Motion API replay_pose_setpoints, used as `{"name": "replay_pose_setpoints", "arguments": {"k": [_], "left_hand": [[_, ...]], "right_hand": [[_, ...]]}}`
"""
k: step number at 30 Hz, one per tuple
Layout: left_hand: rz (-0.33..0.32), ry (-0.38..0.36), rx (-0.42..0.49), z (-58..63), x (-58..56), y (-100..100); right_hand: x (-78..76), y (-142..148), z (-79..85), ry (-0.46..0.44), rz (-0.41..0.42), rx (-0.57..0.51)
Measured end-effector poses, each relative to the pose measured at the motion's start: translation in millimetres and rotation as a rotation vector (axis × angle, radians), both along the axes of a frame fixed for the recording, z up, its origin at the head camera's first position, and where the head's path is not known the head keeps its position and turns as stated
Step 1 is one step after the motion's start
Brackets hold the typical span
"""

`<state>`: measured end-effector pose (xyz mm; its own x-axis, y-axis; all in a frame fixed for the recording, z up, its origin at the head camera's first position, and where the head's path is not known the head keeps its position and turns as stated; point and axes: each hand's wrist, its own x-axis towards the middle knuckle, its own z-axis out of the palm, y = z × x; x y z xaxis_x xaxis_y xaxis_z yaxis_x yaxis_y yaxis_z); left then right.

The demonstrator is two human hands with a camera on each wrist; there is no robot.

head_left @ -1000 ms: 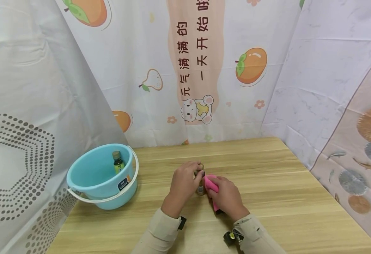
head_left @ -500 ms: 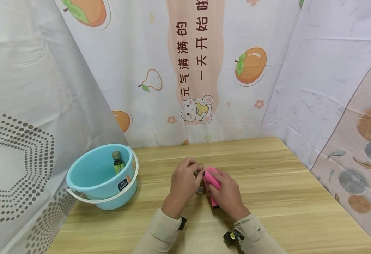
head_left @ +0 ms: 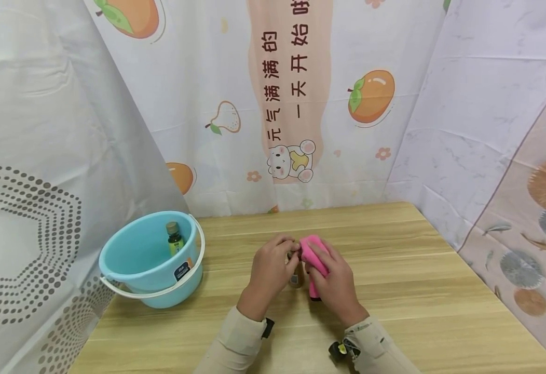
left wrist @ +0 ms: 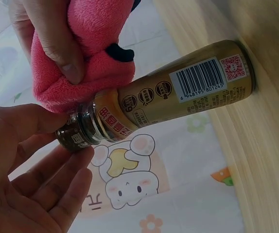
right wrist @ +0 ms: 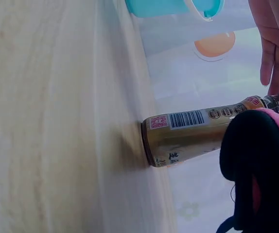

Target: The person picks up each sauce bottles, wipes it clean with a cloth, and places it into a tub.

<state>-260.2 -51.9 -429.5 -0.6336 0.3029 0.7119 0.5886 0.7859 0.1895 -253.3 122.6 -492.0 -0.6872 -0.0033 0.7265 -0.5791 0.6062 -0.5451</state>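
Note:
A gold sesame oil bottle point(left wrist: 188, 92) with a barcode label stands upright on the wooden table, its base showing between my hands in the head view. My left hand point(head_left: 269, 272) pinches the bottle's dark cap point(left wrist: 74, 138) between thumb and fingers. In my right hand point(head_left: 336, 280) is a folded pink plush cloth point(head_left: 316, 255) with black edging. The cloth lies against the bottle's neck and shoulder, just below the cap, as the left wrist view shows. A black part of the cloth hangs below the right hand in the right wrist view.
At the table's left stands a light blue bucket point(head_left: 149, 288) with a white handle. Inside it is a small dark bottle point(head_left: 175, 239) with a yellow-green label. A printed curtain point(head_left: 226, 171) hangs behind the wooden table point(head_left: 418, 291).
My right hand has slid the pink cloth upward along the bottle toward its neck. The left hand stays at the cap, and the bottle keeps its place.

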Motion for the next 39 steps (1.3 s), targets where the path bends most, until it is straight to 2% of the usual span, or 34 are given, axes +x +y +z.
{"name": "replay_pose_setpoints", "arguments": {"k": [5, 19, 27, 32, 36, 39], "left_hand": [[0.000, -0.006, -0.008, -0.1, -0.7, 0], [0.017, 0.012, 0.012, -1.0, -1.9, 1], [0.020, -0.044, 0.026, 0.2, -0.2, 1], [0.005, -0.049, 0.042, 0.6, 0.0, 2], [0.002, -0.055, 0.049, 0.7, 0.0, 1], [-0.002, -0.054, 0.054, 0.7, -0.1, 2]], "right_hand": [[0.9, 1, 1.3, -0.044, 0.016, 0.019], [1.6, 2, 1.1, -0.178, -0.021, 0.133], [-1.5, 2, -11.8, -0.355, -0.061, 0.263], [-0.1, 2, -12.7, -0.412, -0.059, 0.313], [-0.7, 2, -13.9, -0.425, -0.059, 0.324], [-1.6, 2, -15.0, -0.394, -0.064, 0.331]]}}
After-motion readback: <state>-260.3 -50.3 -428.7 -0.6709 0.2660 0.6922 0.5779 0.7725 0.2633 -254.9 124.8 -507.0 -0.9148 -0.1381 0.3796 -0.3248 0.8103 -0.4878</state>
